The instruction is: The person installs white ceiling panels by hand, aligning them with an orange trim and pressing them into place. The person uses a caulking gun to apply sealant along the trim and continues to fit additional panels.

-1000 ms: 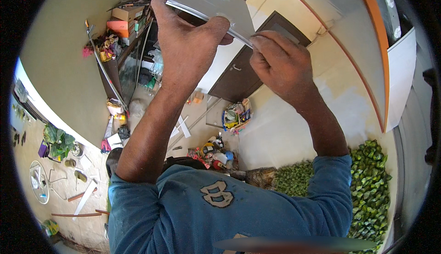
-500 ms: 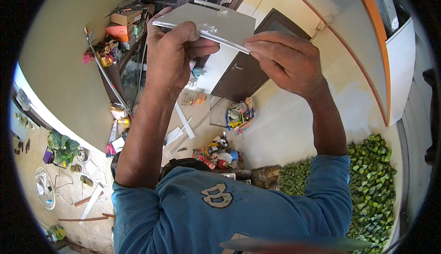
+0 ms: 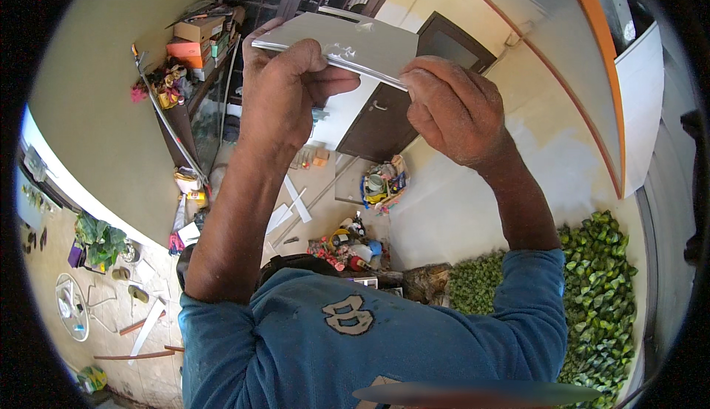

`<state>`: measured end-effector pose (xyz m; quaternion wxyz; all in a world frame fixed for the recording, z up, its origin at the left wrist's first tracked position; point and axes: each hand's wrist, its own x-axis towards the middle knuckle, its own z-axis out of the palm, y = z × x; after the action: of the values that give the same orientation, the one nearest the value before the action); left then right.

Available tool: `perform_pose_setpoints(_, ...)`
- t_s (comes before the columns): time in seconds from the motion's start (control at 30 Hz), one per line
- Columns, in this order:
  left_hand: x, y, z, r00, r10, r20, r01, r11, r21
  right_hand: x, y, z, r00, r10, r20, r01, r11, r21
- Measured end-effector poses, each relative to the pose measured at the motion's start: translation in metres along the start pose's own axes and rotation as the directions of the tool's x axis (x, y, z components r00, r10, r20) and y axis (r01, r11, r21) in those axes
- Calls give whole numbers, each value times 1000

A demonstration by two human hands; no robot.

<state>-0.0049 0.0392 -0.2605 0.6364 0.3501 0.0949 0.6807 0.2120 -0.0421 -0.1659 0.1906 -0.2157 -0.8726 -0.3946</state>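
Note:
Raised high in front of me is a flat, pale grey-white panel piece [image 3: 377, 46] with a thin layered white edge. A few chipped or shiny white marks show on its face. My left hand [image 3: 281, 91] is closed around its left end, the thumb lying along the near edge and the other fingers underneath. At the near right corner, my right hand [image 3: 458, 109] pinches the panel's edge, its fingers curled and dusty. The palm-side contact of the right fingers is partly hidden.
Below lie white strips [image 3: 298, 200] on the floor, a basket of odds and ends [image 3: 384, 183] and a colourful pile [image 3: 347, 246]. Boxes [image 3: 196, 30] stand on a cabinet at left. Leafy greenery [image 3: 599, 283] covers the lower right. An orange-edged panel [image 3: 603, 54] curves down the right side.
Both hands and the panel have shifted slightly lower in view. My right hand has curled its fingers more tightly at the panel's corner; the left keeps its hold.

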Motion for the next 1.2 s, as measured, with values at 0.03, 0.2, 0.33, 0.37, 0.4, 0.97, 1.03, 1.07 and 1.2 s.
perform_pose_setpoints(0.03,2,-1,-1,1000,-18,22,19,999,-41,-2,-1,1,1000,0,-16,0,1000,-15)
perform_pose_setpoints(0.2,0,-9,-5,999,-9,47,13,996,-89,-7,-2,3,996,84,9,-84,996,30)
perform_pose_setpoints(0.33,-5,-12,-5,997,65,32,-63,997,-40,-9,-5,2,986,142,89,-154,976,154)
perform_pose_setpoints(0.37,-7,-13,-4,995,94,30,-93,995,-29,-9,-6,2,976,172,130,-195,962,191)
perform_pose_setpoints(0.4,-8,-13,-4,994,101,37,-101,995,-15,-10,-7,3,979,172,109,-190,963,189)
perform_pose_setpoints(0.97,-53,38,-61,866,476,151,-497,794,350,-2,-85,64,948,220,-230,-134,932,337)
perform_pose_setpoints(1.03,-68,48,-96,840,516,169,-535,734,418,4,-110,101,948,188,-255,-67,906,418)
perform_pose_setpoints(1.07,-80,53,-116,845,512,158,-515,694,503,7,-126,121,942,212,-261,-65,877,477)
perform_pose_setpoints(1.2,-139,83,-206,853,522,24,-344,526,777,33,-211,201,923,308,-230,-31,656,754)
